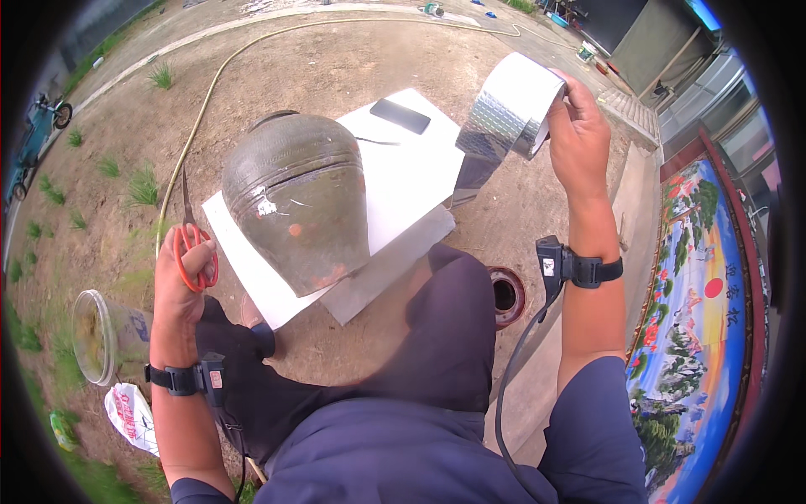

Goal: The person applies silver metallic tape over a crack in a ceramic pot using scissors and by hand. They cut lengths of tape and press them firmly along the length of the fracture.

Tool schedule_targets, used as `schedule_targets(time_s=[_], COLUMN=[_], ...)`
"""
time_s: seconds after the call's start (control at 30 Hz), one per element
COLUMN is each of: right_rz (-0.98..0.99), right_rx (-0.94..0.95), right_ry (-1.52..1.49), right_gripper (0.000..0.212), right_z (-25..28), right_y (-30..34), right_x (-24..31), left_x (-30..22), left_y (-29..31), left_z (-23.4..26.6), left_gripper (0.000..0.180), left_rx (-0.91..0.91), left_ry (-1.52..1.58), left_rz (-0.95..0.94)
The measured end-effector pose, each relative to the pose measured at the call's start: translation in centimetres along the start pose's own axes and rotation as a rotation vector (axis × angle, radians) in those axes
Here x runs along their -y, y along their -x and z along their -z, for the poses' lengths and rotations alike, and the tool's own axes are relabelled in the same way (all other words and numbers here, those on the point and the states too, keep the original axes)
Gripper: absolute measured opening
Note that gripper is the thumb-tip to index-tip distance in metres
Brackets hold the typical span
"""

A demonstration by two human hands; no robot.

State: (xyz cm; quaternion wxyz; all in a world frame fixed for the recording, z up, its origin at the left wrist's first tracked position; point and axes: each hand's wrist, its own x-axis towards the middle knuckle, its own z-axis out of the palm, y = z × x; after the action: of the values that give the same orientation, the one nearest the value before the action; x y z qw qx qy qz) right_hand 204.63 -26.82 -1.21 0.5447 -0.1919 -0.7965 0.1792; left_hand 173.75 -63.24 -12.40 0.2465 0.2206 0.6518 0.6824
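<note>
Red-handled scissors (pixel 201 273) are in my left hand (pixel 179 281), its fingers curled through the loops and the dark blades pointing away from me. My right hand (pixel 581 139) grips a wide roll of silver foil tape (pixel 514 97) by its right rim, up at the far right. A strip of tape hangs from the roll toward the white board's right edge; whether it touches cannot be made out. Between my hands, a large dark olive clay jar (pixel 306 206) lies tilted on the white board (pixel 420 176). Its surface bears grooves, a long dark line, a pale patch and orange spots.
A phone (pixel 400 116) lies on the board's far part. A clear plastic bucket (pixel 94 336) and a white bag (pixel 133 416) are at left. A hose (pixel 206 101) curves across the dirt. Near my knee sits a reddish-brown pot (pixel 509 290); a painted panel (pixel 693 311) stands right.
</note>
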Motion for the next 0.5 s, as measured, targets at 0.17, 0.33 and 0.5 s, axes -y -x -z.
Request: schedule_targets(time_s=[0.17, 0.33, 0.5], right_rz=[0.197, 0.293, 0.374], right_rx=[-0.003, 0.002, 0.038], right_ry=[-0.041, -0.088, -0.133], right_gripper=[0.025, 0.025, 0.024], right_z=[1.5, 1.5, 0.5], right_y=[-0.5, 0.1, 0.1], right_x=[4.9, 8.7, 12.0], left_x=[-4.5, -6.8, -7.2], left_y=[3.8, 7.4, 9.7], left_z=[-2.1, -5.6, -9.8], left_gripper=[0.030, 0.057, 0.068], left_rx=[0.078, 0.230, 0.490], left_ry=[0.049, 0.117, 0.197], left_rz=[-0.066, -0.123, -0.107])
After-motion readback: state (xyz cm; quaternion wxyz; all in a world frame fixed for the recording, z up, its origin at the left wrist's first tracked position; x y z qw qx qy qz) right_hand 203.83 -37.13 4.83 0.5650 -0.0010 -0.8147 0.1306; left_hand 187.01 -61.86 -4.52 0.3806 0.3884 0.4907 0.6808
